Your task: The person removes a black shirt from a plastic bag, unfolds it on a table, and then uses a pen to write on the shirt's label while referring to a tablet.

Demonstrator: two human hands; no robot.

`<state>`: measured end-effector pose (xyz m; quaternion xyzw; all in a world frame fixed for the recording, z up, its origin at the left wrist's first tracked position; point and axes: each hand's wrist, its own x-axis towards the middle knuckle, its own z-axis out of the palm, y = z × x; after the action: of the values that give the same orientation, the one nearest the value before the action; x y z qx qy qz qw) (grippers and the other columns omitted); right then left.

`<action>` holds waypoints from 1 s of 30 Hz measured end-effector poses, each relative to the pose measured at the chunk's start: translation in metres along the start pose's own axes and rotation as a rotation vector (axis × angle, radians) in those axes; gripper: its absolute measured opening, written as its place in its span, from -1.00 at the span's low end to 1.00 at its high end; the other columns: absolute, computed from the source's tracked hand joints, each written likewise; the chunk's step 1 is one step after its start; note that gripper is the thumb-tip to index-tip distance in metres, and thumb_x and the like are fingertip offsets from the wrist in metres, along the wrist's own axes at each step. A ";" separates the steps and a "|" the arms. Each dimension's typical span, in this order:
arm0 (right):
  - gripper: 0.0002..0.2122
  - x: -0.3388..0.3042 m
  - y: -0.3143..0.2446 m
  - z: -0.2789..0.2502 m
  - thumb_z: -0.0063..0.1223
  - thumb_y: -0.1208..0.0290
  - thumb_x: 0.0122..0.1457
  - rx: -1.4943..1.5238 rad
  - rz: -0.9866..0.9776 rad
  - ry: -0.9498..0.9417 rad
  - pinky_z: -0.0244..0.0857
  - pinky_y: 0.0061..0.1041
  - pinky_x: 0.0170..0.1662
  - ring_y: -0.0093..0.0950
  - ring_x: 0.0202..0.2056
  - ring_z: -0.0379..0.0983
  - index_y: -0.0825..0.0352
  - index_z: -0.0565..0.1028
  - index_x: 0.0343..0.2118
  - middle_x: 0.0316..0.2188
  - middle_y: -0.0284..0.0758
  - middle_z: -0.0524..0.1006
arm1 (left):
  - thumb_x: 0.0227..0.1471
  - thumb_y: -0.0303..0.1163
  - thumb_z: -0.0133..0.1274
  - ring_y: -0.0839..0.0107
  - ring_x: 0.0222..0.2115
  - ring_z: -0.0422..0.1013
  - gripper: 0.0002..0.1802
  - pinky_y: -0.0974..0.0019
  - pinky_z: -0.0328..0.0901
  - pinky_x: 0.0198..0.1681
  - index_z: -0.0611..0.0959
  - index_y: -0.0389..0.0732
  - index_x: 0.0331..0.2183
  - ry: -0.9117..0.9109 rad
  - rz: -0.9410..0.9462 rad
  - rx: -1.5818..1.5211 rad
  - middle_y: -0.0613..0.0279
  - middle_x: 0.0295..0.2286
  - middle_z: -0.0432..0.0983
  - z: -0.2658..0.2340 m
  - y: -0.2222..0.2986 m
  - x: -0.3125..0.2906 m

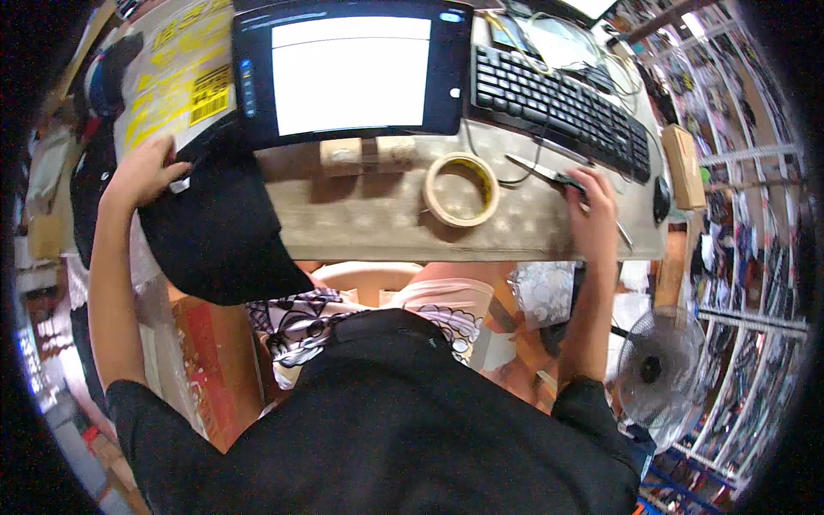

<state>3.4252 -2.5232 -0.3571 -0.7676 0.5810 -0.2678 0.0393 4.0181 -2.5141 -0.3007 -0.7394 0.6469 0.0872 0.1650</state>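
Observation:
My left hand (151,174) pinches the upper edge of a black cloth garment (219,215) beside a small white label (179,184). The garment spreads over the table's left part and hangs past its front edge. On the right, my right hand (594,202) is closed round the dark handle of a pair of scissors (534,166); the pale blades point to the far left. Between the hands lies a wide roll of tape (462,221), flat on the table (369,227).
A tablet (352,73) with a lit screen stands at the back, two small brown rolls (342,158) before it. A black keyboard (558,103), a mouse (661,200) and a narrow box (682,167) line the right. A fan (652,369) stands lower right. Yellow-printed plastic (176,81) lies back left.

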 end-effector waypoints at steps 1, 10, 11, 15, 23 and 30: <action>-0.78 0.002 -0.004 0.006 0.09 0.58 0.02 -0.059 -0.100 0.031 0.30 -0.36 -0.04 -0.22 -0.12 0.44 0.30 0.54 -0.22 -0.20 -0.22 0.52 | -0.01 -0.25 0.08 0.04 -0.20 0.40 -0.68 0.15 0.28 -0.11 0.51 -0.27 -0.27 0.109 0.087 -0.081 -0.07 -0.30 0.46 0.007 -0.001 -0.002; -0.84 0.053 0.036 0.008 0.07 0.54 -0.02 -0.246 0.029 -0.091 0.34 -0.37 -0.11 -0.29 -0.19 0.47 0.26 0.54 -0.32 -0.30 -0.30 0.55 | 0.14 -0.29 -0.03 0.08 -0.20 0.34 -0.69 0.19 0.20 -0.07 0.46 -0.34 -0.19 0.604 0.149 -0.411 -0.02 -0.30 0.40 0.110 -0.030 -0.021; -0.83 0.054 0.041 0.007 0.08 0.55 -0.04 -0.294 -0.003 -0.130 0.35 -0.38 -0.12 -0.30 -0.21 0.48 0.28 0.53 -0.33 -0.32 -0.30 0.55 | 0.15 -0.30 -0.05 0.07 -0.20 0.33 -0.71 0.19 0.19 -0.07 0.46 -0.34 -0.20 0.660 0.161 -0.431 -0.03 -0.31 0.40 0.112 -0.022 -0.029; -0.80 0.066 0.048 0.009 0.05 0.58 -0.08 -0.389 -0.146 -0.228 0.35 -0.35 -0.12 -0.25 -0.20 0.47 0.26 0.51 -0.32 -0.33 -0.26 0.51 | 0.14 -0.35 -0.04 0.11 -0.30 0.35 -0.78 0.20 0.22 -0.16 0.45 -0.31 -0.25 0.672 0.132 -0.638 -0.03 -0.38 0.40 0.125 -0.009 -0.056; -0.80 0.043 0.036 -0.065 0.01 0.61 0.02 -0.321 -0.129 0.080 0.33 -0.48 -0.34 -0.36 -0.38 0.45 0.30 0.52 -0.26 -0.34 -0.28 0.43 | -0.32 -0.57 0.20 0.28 -0.49 0.36 -0.64 0.25 0.26 -0.35 0.51 -0.22 -0.35 0.628 0.626 -1.043 0.18 -0.51 0.45 0.086 0.071 -0.122; -0.26 -0.005 -0.143 0.001 -0.55 -0.21 0.27 1.157 -0.077 0.103 0.21 -0.65 -0.45 -0.49 -0.47 0.35 0.50 0.49 -0.30 -0.35 -0.16 0.45 | -0.20 -0.31 0.29 0.18 -0.45 0.42 -0.67 0.22 0.28 -0.37 0.53 -0.23 -0.38 0.497 0.603 -0.942 0.10 -0.47 0.50 0.056 0.181 -0.083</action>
<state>3.5493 -2.4730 -0.3067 -0.6279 0.3129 -0.5800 0.4140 3.8321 -2.4362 -0.3484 -0.5154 0.7388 0.2315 -0.3674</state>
